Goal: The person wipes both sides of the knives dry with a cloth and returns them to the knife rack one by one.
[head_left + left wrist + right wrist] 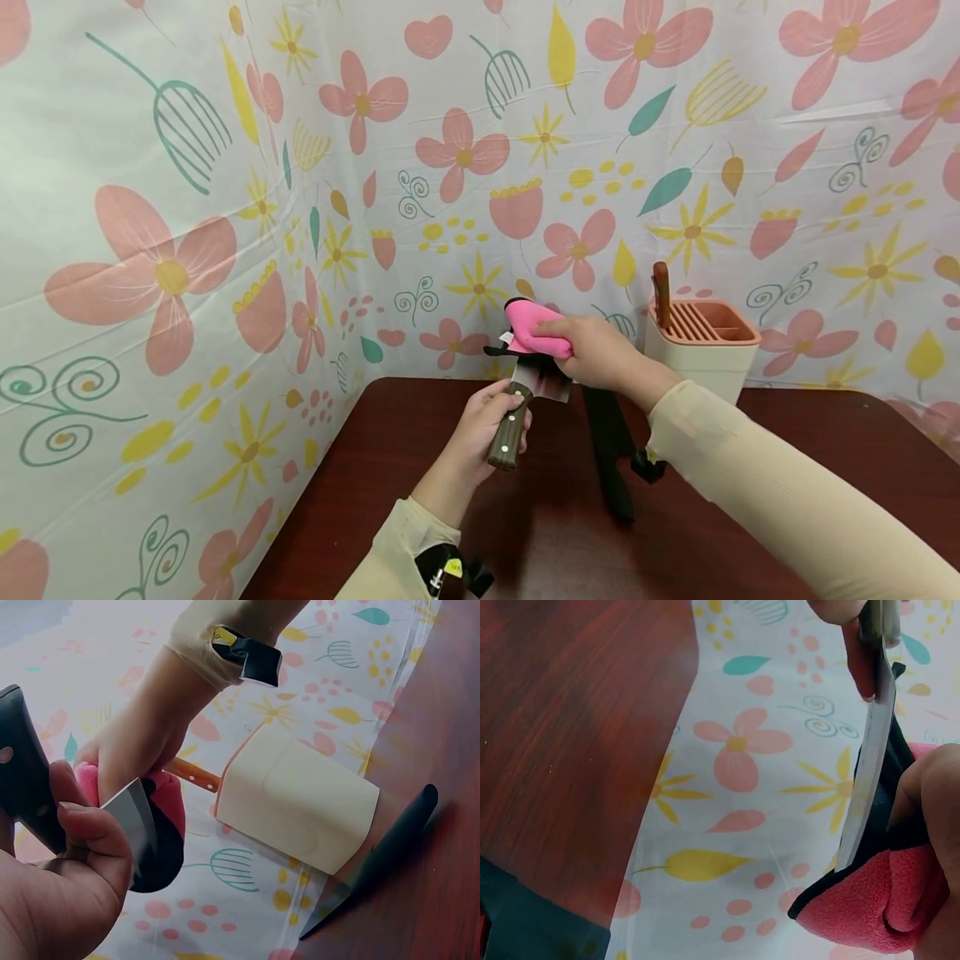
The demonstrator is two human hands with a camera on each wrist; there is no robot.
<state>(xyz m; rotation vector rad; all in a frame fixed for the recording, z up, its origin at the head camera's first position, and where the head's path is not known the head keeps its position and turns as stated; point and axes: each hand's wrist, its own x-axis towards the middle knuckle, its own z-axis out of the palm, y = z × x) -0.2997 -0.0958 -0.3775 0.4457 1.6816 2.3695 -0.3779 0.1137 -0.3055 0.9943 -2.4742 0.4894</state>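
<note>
My left hand (472, 429) grips a cleaver (510, 429) by its dark wooden handle with pale rivets, holding it up over the table. The wide metal blade points away from me. My right hand (600, 350) holds a folded pink cloth (536, 325) with a black side and black edging. In the right wrist view the cloth (892, 896) lies around the far part of the blade (870, 765), which partly hides in it. Seen from the left wrist, the blade (139, 817) rests against the cloth's black side.
A black knife (606, 433) lies on the dark red wooden table (420, 492), below my right forearm. Behind it stands a cream knife holder (701, 362) with a slotted pink top. A brown-handled knife (662, 296) sits in it. Floral sheeting (465, 233) hangs behind and to the left.
</note>
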